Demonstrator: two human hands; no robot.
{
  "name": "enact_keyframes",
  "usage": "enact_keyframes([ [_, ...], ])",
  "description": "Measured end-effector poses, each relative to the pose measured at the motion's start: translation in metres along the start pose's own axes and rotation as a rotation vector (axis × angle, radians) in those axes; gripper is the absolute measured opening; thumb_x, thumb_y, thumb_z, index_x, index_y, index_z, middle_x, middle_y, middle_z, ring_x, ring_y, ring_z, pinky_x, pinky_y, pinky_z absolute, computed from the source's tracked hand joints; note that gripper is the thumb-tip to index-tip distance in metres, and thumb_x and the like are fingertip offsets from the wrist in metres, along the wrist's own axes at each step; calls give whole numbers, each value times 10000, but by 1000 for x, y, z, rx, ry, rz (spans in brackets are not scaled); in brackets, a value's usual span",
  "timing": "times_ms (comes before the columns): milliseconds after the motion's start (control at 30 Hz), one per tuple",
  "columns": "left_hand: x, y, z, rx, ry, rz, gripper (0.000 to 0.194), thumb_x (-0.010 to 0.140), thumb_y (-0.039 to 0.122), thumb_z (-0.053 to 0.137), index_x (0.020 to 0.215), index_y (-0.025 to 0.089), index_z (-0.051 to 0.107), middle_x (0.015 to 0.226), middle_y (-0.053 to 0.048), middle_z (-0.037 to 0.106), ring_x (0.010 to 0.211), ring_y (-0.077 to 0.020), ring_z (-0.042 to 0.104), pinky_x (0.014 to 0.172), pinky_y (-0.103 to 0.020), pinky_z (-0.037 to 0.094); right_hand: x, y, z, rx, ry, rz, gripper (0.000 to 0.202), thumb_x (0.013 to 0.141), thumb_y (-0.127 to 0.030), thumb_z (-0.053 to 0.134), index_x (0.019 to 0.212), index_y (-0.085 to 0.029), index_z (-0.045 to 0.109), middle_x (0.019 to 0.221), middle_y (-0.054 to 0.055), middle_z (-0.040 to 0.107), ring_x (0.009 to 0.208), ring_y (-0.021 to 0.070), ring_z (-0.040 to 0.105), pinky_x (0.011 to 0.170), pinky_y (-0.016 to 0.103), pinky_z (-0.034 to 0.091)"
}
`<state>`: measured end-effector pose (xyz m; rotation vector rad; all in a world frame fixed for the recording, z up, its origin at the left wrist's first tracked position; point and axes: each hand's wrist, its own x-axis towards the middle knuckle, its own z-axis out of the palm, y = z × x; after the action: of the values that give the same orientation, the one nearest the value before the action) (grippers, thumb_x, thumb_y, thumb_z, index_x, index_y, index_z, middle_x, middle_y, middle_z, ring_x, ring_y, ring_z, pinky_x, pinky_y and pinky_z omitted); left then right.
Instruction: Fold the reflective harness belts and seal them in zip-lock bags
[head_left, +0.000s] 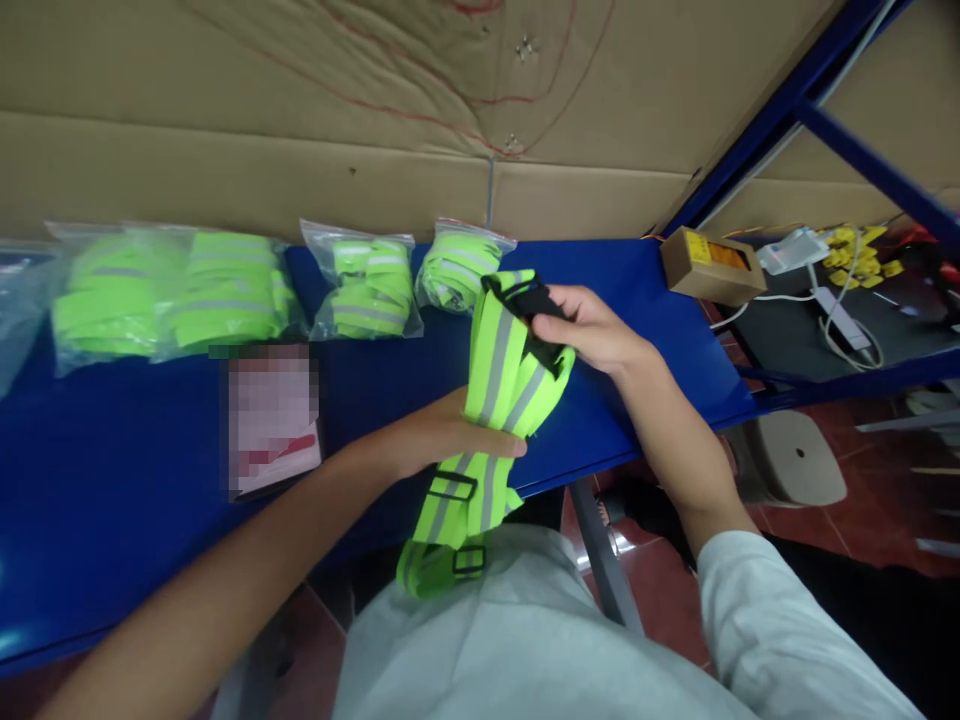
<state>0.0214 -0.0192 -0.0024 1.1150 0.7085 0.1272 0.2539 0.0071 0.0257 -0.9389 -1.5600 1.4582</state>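
Observation:
A neon green strap (491, 365) with a grey reflective stripe hangs in folds in front of my body. My left hand (465, 435) is wrapped round its middle, thumb across the front, the other fingers hidden behind. At the upper end, my right hand (577, 325) grips the strap by its black buckle (536, 310). Lower down, two black sliders show, one (452, 487) on the strap's left edge and one (469, 561) near the bottom loop.
Bagged green straps (217, 290) line the back of the blue table (360, 400). A partly blurred booklet (277, 430) lies at the left. At the right are a cardboard box (712, 265), yellow items (855, 250), cables and a stool (787, 460).

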Motion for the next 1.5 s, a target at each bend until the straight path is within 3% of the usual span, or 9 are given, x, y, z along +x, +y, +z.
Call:
enact_keyframes([
  [133, -5, -1, 8, -153, -306, -53, 431, 587, 358, 908, 929, 155, 741, 856, -69, 771, 746, -222, 712, 680, -321, 579, -1, -4, -10, 206, 277, -11, 408, 769, -596, 790, 820, -209, 675, 736, -13, 646, 587, 109, 578, 551, 224, 511],
  [267, -2, -6, 14, -271, -249, -51, 437, 557, 353, 891, 910, 156, 725, 761, -47, 747, 677, -213, 688, 641, -321, 569, 2, -2, -28, 173, 309, 107, 451, 728, -635, 799, 809, -204, 698, 696, 11, 665, 624, 157, 641, 594, 274, 571],
  [467, -3, 5, -14, 293, 52, 50, 619, 723, 422, 805, 1278, 209, 635, 1156, -73, 738, 999, -287, 708, 844, -362, 573, -2, 4, -53, -102, 263, 89, 453, 734, -615, 818, 897, -198, 751, 893, 25, 751, 764, 150, 689, 691, 246, 565],
  [667, -9, 12, -13, 1205, 701, 276, 824, 933, 482, 584, 1616, 217, 208, 1380, -202, 572, 1188, -406, 635, 951, -493, 531, 0, 26, -82, -301, 244, 169, 436, 778, -594, 783, 933, -188, 754, 960, 32, 765, 810, 162, 678, 723, 254, 539],
  [900, 6, -9, 8, 1324, 533, 408, 779, 984, 611, 448, 1601, 173, 265, 1659, -247, 202, 1540, -414, 234, 1175, -583, 361, 1, 40, -101, -346, 291, 225, 416, 784, -582, 757, 898, -183, 723, 931, 30, 752, 781, 160, 645, 712, 267, 513],
  [1000, -7, -24, 39, 1364, 384, 354, 704, 998, 529, 480, 1598, 211, 295, 1668, -236, 207, 1545, -401, 227, 1171, -581, 380, 3, 47, -108, -409, 351, 242, 429, 735, -575, 796, 833, -168, 700, 798, 17, 718, 700, 142, 602, 645, 251, 464],
  [1167, -29, -10, 83, 1486, 527, 486, 537, 998, 406, 513, 1480, 171, 506, 1637, -246, 285, 1499, -439, 328, 1174, -676, 323, 7, 56, -111, -422, 369, 223, 434, 701, -561, 826, 861, -174, 715, 837, 35, 736, 746, 164, 629, 676, 264, 477],
  [1333, 22, 9, 64, 1360, 513, 730, 700, 972, 564, 523, 1537, 164, 423, 1662, -234, 230, 1559, -404, 179, 1238, -612, 235, 13, 61, -109, -433, 444, 171, 449, 680, -567, 826, 858, -168, 725, 879, 63, 754, 805, 196, 666, 733, 295, 523],
  [1500, 78, -4, 57, 1287, 201, 829, 750, 991, 626, 420, 1598, 200, 303, 1696, -193, 121, 1583, -353, 95, 1259, -605, 164, 27, 75, -107, -483, 629, 60, 421, 748, -571, 759, 867, -171, 697, 906, 74, 744, 859, 201, 675, 792, 316, 536],
])
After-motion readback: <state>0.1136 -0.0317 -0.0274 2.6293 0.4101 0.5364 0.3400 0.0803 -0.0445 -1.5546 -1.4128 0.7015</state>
